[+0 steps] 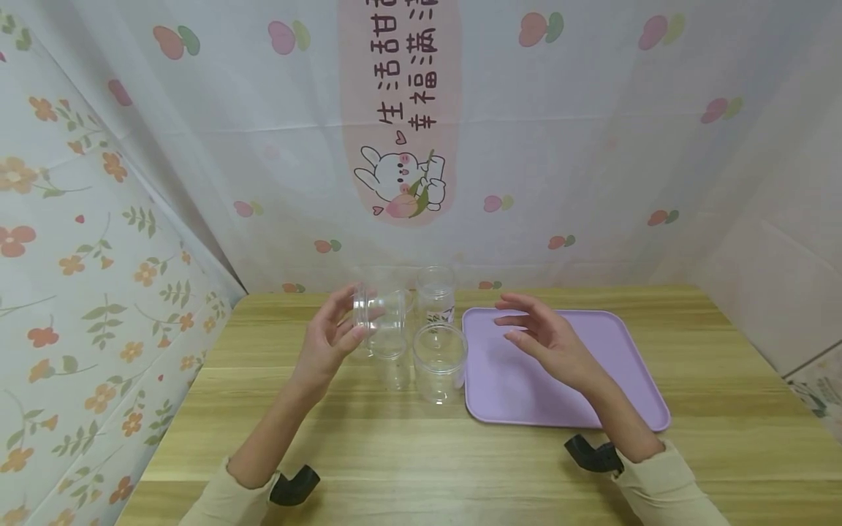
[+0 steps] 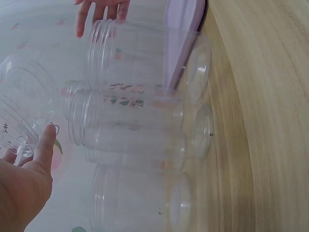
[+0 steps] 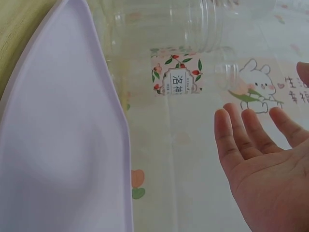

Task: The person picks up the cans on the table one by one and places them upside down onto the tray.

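Between the thumb and fingers of my left hand (image 1: 322,340) is a clear plastic jar (image 1: 387,315), tipped on its side above the table. In the left wrist view, that jar (image 2: 29,82) shows its threaded rim close to the fingers. Several other clear jars stand upright just right of it, among them a wide front jar (image 1: 441,376) and a rear jar with a floral label (image 1: 439,310). My right hand (image 1: 549,340) hovers over the purple tray (image 1: 526,408), palm turned inward, fingers apart and holding nothing. The right wrist view shows the labelled jar (image 3: 176,72) beyond the fingertips.
The jars and tray stand side by side on a wooden table (image 1: 395,467). Behind its far edge hangs a patterned cloth (image 1: 592,183) with a rabbit drawing, and a floral curtain (image 1: 99,292) hangs along the left. Black curved mounts (image 1: 294,486) are worn at both wrists.
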`<state>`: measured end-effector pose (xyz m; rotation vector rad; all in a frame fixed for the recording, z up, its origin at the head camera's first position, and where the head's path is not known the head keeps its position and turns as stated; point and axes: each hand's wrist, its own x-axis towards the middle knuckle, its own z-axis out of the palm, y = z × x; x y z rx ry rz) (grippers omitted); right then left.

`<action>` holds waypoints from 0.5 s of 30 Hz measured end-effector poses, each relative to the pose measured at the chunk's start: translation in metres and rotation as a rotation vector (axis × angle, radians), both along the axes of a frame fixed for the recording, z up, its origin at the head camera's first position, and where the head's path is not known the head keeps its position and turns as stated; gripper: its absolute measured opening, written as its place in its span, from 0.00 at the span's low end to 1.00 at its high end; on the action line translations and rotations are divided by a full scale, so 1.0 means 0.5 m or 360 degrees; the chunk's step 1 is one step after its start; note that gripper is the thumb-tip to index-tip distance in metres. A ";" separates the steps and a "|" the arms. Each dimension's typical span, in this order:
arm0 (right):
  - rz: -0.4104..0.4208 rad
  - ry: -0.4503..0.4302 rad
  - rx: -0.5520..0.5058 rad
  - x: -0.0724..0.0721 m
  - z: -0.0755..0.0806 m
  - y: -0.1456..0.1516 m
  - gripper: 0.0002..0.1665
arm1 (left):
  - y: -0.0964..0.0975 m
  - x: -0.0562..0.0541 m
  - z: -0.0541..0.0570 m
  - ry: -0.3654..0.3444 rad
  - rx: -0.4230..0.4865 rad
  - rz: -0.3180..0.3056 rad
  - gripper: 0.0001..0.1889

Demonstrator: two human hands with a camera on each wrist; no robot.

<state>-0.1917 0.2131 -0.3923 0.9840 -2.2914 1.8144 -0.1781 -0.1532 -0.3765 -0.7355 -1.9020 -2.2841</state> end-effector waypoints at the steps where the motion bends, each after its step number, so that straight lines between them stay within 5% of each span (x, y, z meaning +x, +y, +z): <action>1: -0.0005 0.0007 -0.0001 0.000 0.000 0.000 0.32 | 0.000 0.000 0.000 0.0002 0.0004 -0.0001 0.36; 15: 0.0021 -0.0033 -0.0030 -0.002 0.001 -0.010 0.33 | 0.012 -0.002 -0.004 -0.0006 0.0025 -0.0013 0.35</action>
